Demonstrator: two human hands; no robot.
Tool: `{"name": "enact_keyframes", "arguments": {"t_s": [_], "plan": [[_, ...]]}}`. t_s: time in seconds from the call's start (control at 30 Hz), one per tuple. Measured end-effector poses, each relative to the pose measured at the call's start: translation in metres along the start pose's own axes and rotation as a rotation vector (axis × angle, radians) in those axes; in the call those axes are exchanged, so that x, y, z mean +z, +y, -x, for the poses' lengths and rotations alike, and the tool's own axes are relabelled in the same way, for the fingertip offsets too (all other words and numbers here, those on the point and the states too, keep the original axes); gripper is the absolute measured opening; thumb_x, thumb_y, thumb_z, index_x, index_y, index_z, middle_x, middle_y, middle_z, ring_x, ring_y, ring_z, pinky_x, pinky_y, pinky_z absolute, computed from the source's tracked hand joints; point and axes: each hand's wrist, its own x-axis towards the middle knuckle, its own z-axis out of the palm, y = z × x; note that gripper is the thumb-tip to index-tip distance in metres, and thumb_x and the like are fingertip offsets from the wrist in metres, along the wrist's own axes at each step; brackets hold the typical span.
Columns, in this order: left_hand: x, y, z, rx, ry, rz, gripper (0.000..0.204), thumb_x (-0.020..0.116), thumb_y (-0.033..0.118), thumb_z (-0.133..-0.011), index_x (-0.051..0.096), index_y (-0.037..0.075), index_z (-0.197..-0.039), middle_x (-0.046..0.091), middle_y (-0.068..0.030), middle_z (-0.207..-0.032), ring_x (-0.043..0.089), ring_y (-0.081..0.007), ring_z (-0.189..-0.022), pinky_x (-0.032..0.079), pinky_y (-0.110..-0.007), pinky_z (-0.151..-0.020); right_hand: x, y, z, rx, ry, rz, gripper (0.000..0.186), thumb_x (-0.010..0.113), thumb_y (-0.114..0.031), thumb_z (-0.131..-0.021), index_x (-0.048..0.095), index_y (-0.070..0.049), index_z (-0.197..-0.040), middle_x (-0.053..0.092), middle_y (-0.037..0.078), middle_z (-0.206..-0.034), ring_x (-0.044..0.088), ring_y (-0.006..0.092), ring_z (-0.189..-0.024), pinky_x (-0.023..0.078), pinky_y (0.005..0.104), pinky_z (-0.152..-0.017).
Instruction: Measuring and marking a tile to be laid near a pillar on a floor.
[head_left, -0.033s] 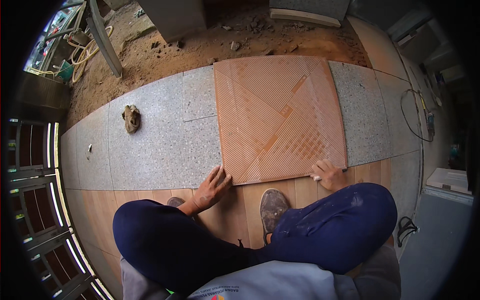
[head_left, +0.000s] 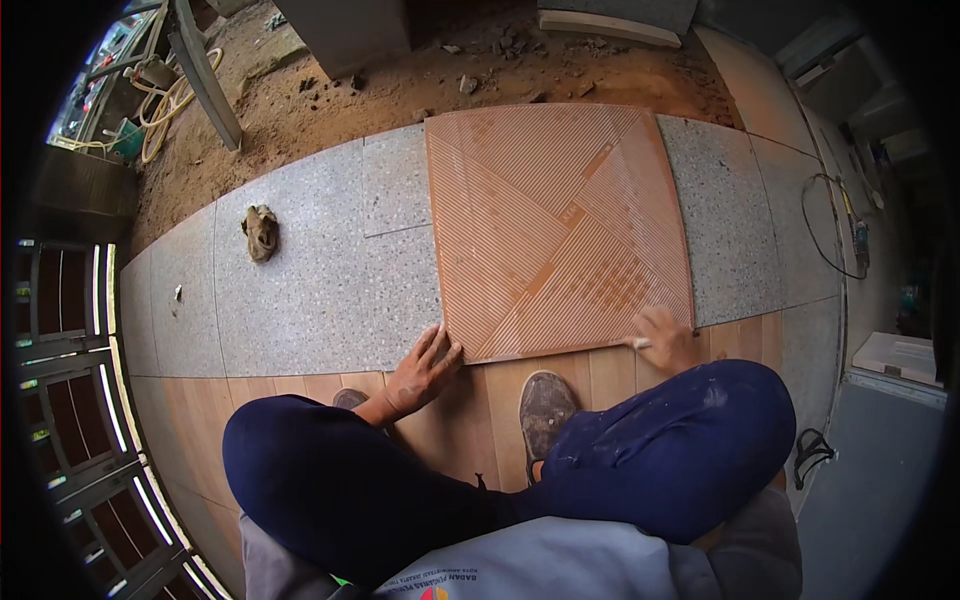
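Observation:
A large square tile (head_left: pixel 500 230) lies back side up, showing orange-brown ridges, over a row of speckled grey tiles. My left hand (head_left: pixel 422 372) rests at its near left corner, fingers stretched out and apart, the fingertips touching or just beside the edge. Over the near right corner is my right hand (head_left: pixel 668 340), its fingers curled and blurred. A small white piece (head_left: pixel 639 343) shows at those fingers; its kind is too small to tell.
Speckled grey tiles (head_left: pixel 310 290) run left and right; wood-look flooring (head_left: pixel 460 420) lies on the near side, under my shoe (head_left: pixel 547 412). A crumpled cloth (head_left: pixel 261 234) sits on the left. Bare soil with rubble (head_left: pixel 370 100) is beyond. A cable (head_left: pixel 812 225) lies at right.
My right hand has lifted slightly from the near edge and shifted over the tile's near right corner, now blurred. My left hand stays at the left corner.

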Motion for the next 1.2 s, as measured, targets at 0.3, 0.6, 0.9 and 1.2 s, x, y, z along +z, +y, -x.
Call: {"name": "enact_keyframes", "arguments": {"t_s": [0.3, 0.6, 0.9, 1.2], "plan": [[0.002, -0.020, -0.010, -0.048, 0.017, -0.019, 0.047, 0.073, 0.007, -0.084, 0.064, 0.006, -0.130, 0.053, -0.0143, -0.144, 0.046, -0.0416, -0.137, 0.041, -0.052, -0.113, 0.003, 0.112, -0.005, 1.035, 0.108, -0.451, 0.060, 0.080, -0.052, -0.080, 0.071, 0.005, -0.095, 0.072, 0.018, -0.086, 0.070, 0.0270, -0.082, 0.051, 0.0364, -0.077], [0.019, -0.012, 0.003, -0.104, 0.031, -0.002, 0.062, 0.076, 0.009, -0.084, 0.053, 0.008, -0.142, 0.046, -0.0234, -0.148, 0.045, -0.0411, -0.138, 0.041, -0.048, -0.113, 0.020, 0.121, 0.019, 1.001, 0.098, -0.598, 0.052, 0.079, -0.052, -0.082, 0.072, -0.001, -0.092, 0.072, 0.009, -0.084, 0.069, 0.0196, -0.076, 0.052, 0.0324, -0.072], [0.021, 0.000, -0.015, -0.197, 0.019, 0.078, 0.064, 0.076, 0.010, -0.084, 0.052, 0.010, -0.143, 0.044, -0.0240, -0.150, 0.044, -0.0404, -0.138, 0.043, -0.047, -0.112, 0.006, 0.128, 0.033, 1.023, 0.064, -0.523, 0.055, 0.079, -0.054, -0.081, 0.072, -0.002, -0.095, 0.071, 0.008, -0.081, 0.069, 0.0198, -0.076, 0.052, 0.0326, -0.073], [-0.004, -0.025, 0.010, -0.014, 0.003, -0.018, 0.050, 0.075, 0.010, -0.085, 0.063, 0.007, -0.133, 0.050, -0.0213, -0.147, 0.050, -0.0407, -0.135, 0.042, -0.048, -0.113, 0.012, 0.030, 0.018, 0.059, 0.022, 0.167, 0.050, 0.075, -0.040, -0.088, 0.064, -0.009, -0.126, 0.063, 0.014, -0.124, 0.062, 0.0341, -0.112, 0.053, 0.0436, -0.089]]}}
